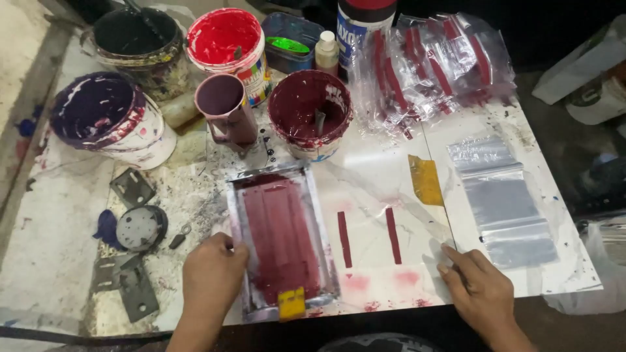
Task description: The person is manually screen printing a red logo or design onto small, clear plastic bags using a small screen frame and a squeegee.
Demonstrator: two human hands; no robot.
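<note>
My left hand grips the left edge of a small metal-framed printing screen smeared with dark red ink, lying flat near the table's front. A yellow-handled squeegee rests at the frame's near end. My right hand lies on the white table, fingertips touching the edge of a clear plastic sheet that carries two dark red printed stripes. Nothing is in the right hand.
Several paint buckets stand at the back: black, red, purple, maroon, plus a maroon mug. A heap of printed clear bags lies back right, blank clear bags at right, yellow tape in between.
</note>
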